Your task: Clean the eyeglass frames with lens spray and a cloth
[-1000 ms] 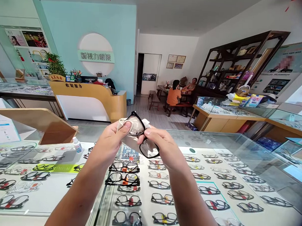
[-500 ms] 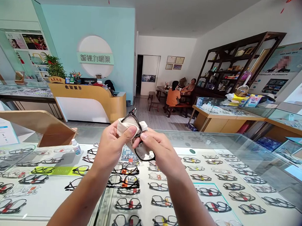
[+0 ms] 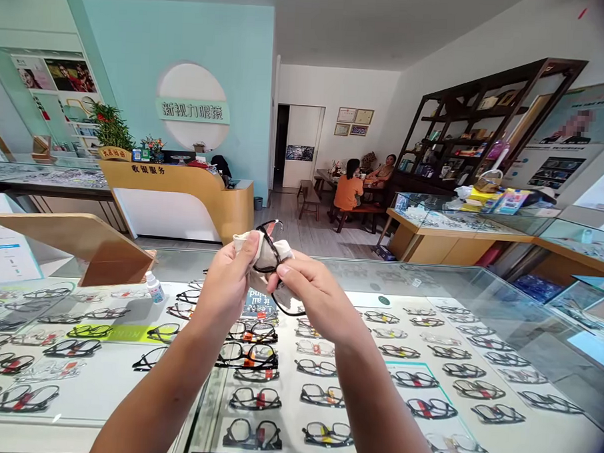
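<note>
Optical shop; glass display counter (image 3: 430,279) in foreground.
Item: black-framed glasses (image 3: 272,248), held above the counter's middle, over rows of display frames (image 3: 320,367).
Left hand (image 3: 227,283): pinches pale cloth (image 3: 242,240) around the upper lens.
Right hand (image 3: 319,297): grips the frame by the bridge.
Change: frame is turned more edge-on than half a second ago and the cloth is folded further round the lens, so the rubbing appears to continue.
Small bottle (image 3: 154,288): on the counter's left part.
</note>
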`<state>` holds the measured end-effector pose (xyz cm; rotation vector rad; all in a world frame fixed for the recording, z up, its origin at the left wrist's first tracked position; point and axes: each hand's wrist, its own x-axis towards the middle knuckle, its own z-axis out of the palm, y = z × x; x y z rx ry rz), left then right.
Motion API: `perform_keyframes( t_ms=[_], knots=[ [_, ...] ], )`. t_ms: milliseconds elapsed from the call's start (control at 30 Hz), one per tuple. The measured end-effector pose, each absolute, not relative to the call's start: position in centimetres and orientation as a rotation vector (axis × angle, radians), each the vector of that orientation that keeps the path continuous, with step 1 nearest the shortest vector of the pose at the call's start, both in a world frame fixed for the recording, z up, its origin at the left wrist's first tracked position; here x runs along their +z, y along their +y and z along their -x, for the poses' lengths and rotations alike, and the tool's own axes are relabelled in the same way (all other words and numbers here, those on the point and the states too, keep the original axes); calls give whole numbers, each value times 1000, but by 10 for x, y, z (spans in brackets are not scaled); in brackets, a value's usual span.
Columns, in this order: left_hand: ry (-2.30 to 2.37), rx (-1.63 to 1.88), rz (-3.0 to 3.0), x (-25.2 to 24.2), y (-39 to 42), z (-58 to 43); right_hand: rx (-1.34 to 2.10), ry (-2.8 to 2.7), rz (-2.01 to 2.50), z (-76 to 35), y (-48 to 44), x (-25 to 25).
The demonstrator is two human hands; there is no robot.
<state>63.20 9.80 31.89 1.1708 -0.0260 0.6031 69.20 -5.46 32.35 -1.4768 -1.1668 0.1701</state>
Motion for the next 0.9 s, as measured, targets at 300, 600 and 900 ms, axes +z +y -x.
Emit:
perform_keyframes(
  t_ms=[300, 600, 900],
  knots=[
    [-85, 571, -1179, 315, 99, -633, 164, -1100, 1422, -694, -47, 319],
    [-141, 634, -1237, 314, 91, -628, 222, -1118, 1312, -695, -47, 317],
    [-20, 846, -1114, 310, 81, -626, 107, -1270, 1399, -684, -45, 317]
  ],
)
